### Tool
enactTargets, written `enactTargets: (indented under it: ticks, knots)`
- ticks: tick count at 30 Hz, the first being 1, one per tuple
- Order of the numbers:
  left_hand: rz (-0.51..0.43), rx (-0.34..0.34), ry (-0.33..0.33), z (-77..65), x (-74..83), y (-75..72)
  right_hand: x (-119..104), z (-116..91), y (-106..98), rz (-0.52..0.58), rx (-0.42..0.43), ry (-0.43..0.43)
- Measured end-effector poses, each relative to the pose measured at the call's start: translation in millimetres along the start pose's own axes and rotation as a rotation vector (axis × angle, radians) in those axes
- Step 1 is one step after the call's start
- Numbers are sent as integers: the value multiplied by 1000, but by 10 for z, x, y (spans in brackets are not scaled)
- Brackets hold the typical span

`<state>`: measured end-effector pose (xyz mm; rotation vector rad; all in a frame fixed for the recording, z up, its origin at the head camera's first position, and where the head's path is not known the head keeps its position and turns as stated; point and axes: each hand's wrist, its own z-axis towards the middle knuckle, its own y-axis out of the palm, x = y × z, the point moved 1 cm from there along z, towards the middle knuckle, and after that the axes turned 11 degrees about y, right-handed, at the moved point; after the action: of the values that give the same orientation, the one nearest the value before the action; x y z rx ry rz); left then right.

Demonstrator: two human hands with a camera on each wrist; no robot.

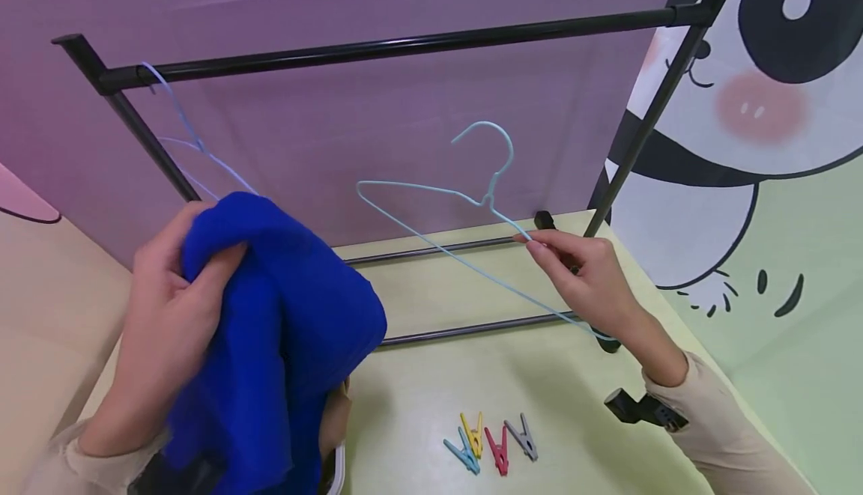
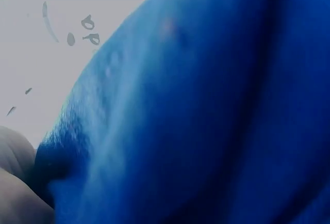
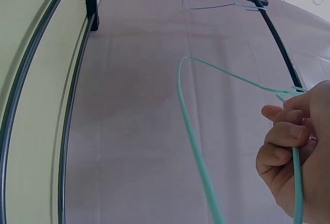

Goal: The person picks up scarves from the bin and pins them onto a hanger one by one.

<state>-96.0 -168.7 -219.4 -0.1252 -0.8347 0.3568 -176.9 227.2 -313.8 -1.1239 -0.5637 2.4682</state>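
Note:
In the head view my left hand (image 1: 168,308) grips a folded blue cloth (image 1: 317,300), thumb over its upper edge; what kind of garment it is cannot be told. The same blue cloth (image 2: 206,100) fills most of the left wrist view. My right hand (image 1: 593,274) pinches one shoulder of a light teal wire hanger (image 1: 431,239) between thumb and fingers, its hook pointing up, in front of the black rack. The right wrist view shows my curled fingers around the hanger (image 3: 193,141). Both hands are apart from each other.
A black clothes rack (image 1: 404,47) spans the table (image 1: 418,412). A lavender hanger (image 1: 182,117) hangs at its left end. Several clothespins (image 1: 497,450) lie near the front. A container rim (image 1: 339,469) shows partly under the cloth. A panda picture covers the right wall.

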Motion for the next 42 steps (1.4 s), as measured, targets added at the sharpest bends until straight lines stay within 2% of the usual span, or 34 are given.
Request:
enactTargets:
  ticks: [5,14,17,23,30,33,37,42]
  knots:
    - [-268,44,18,198,60,82,-5,-18,7,9,2,3]
    - [-390,116,35,449,196,195,-23,10,59,45,-8,-11]
    - [-420,122,41,516,218,243,-45,24,71,53,-7,-18]
    - [-480,93,42,612,215,342,-99,53,101,70,-12,-10]
    - [-688,41,27,750,209,569,-121,113,142,59,18,-31]
    - [-730,40,32,789,192,683,-123,136,159,64,29,-36]
    - [-754,6,28,793,137,820,-145,155,173,89,37,-30]
    - [-778,-30,-36,729,22,896,-207,180,192,163,29,-25]
